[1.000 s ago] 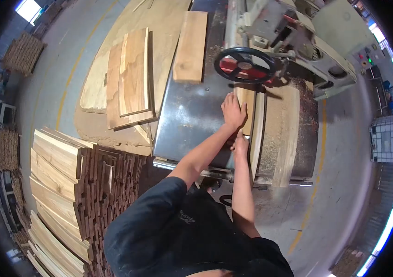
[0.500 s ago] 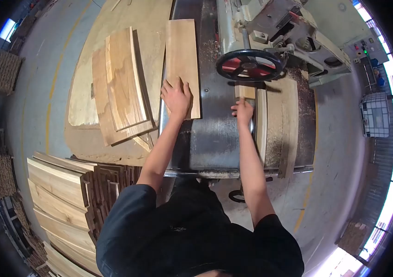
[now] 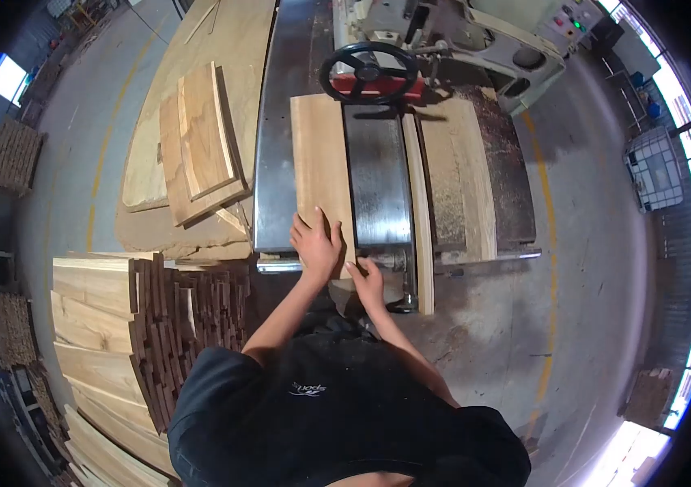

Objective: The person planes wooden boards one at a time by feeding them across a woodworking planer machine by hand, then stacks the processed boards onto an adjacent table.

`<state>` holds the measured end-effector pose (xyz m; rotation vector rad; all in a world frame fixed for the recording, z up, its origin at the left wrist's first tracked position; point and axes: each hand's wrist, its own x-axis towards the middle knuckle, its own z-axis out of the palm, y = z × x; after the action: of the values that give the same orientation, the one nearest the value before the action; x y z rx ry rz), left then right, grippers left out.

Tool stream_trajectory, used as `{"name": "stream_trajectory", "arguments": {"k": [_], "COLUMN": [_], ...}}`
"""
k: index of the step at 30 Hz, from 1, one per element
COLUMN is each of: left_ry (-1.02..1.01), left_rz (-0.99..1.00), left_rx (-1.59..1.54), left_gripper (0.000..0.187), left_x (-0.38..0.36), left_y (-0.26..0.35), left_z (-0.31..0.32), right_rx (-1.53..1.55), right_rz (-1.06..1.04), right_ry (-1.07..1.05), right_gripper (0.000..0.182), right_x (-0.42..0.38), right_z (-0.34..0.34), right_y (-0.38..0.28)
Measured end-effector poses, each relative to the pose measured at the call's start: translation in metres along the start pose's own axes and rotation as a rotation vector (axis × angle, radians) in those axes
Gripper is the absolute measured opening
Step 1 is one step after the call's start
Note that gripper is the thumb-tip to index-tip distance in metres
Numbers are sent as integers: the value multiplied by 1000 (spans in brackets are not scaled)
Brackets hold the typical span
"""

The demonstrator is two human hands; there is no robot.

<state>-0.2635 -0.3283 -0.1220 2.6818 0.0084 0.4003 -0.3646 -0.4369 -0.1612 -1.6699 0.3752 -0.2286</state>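
A flat wooden board [image 3: 321, 154] lies lengthwise on the metal machine table [image 3: 382, 215], its near end overhanging the front edge. My left hand [image 3: 318, 246] rests on top of the board near that end, fingers spread. At the board's right edge, my right hand [image 3: 368, 282] grips the near corner, thumb on top and the other fingers partly hidden. A long narrow wooden strip [image 3: 420, 211] runs along the table to the right of the board.
A black handwheel [image 3: 369, 73] sits on the machine beyond the board. Two stacked boards [image 3: 203, 138] lie on a plywood surface [image 3: 142, 178] at the left. A tall pile of boards [image 3: 94, 325] stands at lower left.
The board has moved toward me and now overhangs the table edge. My right hand has left the small block near the handwheel and come to the board. The view has shifted too.
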Motion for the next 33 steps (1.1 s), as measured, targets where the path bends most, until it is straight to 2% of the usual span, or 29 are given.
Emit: {"name": "stream_trajectory", "arguments": {"k": [2, 3, 5, 8, 9, 10, 12, 14, 16, 17, 18, 20, 21, 22, 24, 27, 30, 32, 33], "left_ry": [1, -11, -23, -88, -78, -79, -55, -58, -81, -95, -99, -59, -48, -49, -61, -81, -60, -43, -56], "left_rz": [37, 56, 98, 141, 127, 136, 112, 108, 56, 36, 36, 14, -7, -9, -14, -35, -40, -42, -42], "left_rx": [4, -14, -52, -61, -67, -63, -83, -66, -78, -86, -91, -54, -69, -73, -85, -103, -77, -86, -93], "left_gripper": [59, 59, 59, 58, 58, 58, 59, 64, 71, 80, 80, 83, 86, 86, 86, 86, 85, 86, 86], "left_x": [-26, -35, -46, -49, -49, -48, -42, -36, -28, -23, -20, -11, -7, -2, 5, 17, 23, 24, 24], "left_y": [12, 19, 32, 53, 61, 67, 82, 96, 110, 115, 120, 128, 130, 130, 130, 131, 132, 132, 132], "left_z": [-1, -3, 1, 11, 14, 18, 25, 31, 31, 34, 38, 45, 50, 51, 51, 52, 55, 54, 54], "right_rx": [191, 211, 794, 782, 806, 816, 686, 741, 483, 394, 302, 181, 123, 119, 116, 41, -92, -210, -216], "right_rz": [642, 632, 955, 859, 746, 744, 745, 771, 791, 725, 662, 638, 619, 618, 734, 738, 712, 694, 697], "right_ry": [-263, -258, -267, -157, -164, -161, 11, 25, 119, 143, 169, 130, 174, 175, 67, -22, -21, -18, -26], "right_gripper": [33, 33, 34, 35, 32, 32, 26, 30, 39, 42, 45, 50, 51, 51, 56, 56, 57, 57, 57], "right_x": [-23, -35, -46, -47, -49, -50, -49, -44, -30, -24, -17, 2, 3, 10, 19, 34, 40, 41, 39], "right_z": [-32, -37, -44, -52, -52, -49, -41, -39, -31, -30, -30, -37, -44, -47, -50, -54, -53, -49, -52], "right_y": [4, 14, 41, 33, 34, 36, 41, 47, 91, 110, 110, 111, 49, 43, 34, 18, 14, 43, 18]}}
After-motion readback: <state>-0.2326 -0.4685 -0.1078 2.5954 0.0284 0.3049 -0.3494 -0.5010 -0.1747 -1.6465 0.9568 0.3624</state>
